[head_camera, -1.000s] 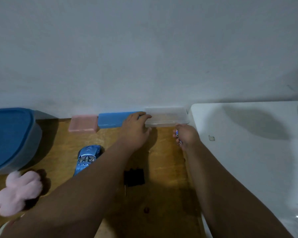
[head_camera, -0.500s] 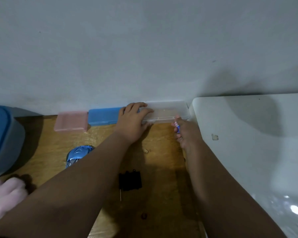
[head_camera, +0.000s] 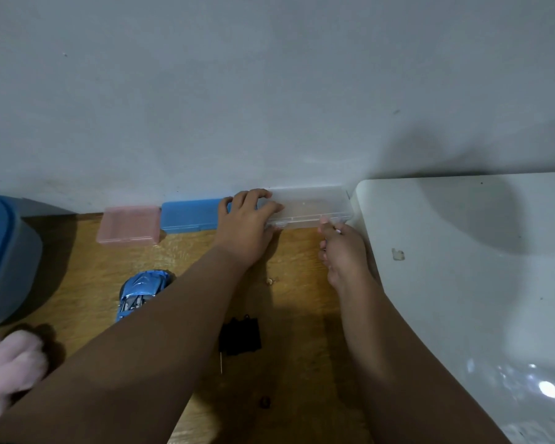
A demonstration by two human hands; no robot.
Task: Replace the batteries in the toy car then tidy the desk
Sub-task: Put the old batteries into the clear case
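Note:
A clear plastic case [head_camera: 311,206] lies against the wall at the back of the wooden desk [head_camera: 302,299]. My left hand [head_camera: 247,225] rests on its left end, fingers over the lid. My right hand [head_camera: 343,251] is closed around a small object, hardly visible, and its thumb touches the case's front right edge. The blue toy car [head_camera: 141,291] sits left of my left forearm, partly hidden by it. A black battery cover [head_camera: 240,336] lies between my forearms, with a thin screwdriver shaft [head_camera: 220,362] just below it.
A blue case [head_camera: 189,216] and a pink case [head_camera: 127,230] line the wall to the left. A blue-lidded tub [head_camera: 4,257] stands far left, a pink fluffy thing [head_camera: 8,363] below it. A white surface [head_camera: 462,267] borders the desk's right. A small dark piece [head_camera: 265,401] lies near the front.
My right hand has moved forward until its thumb meets the clear case's front edge. My left hand stays on the case. The view has shifted to the right.

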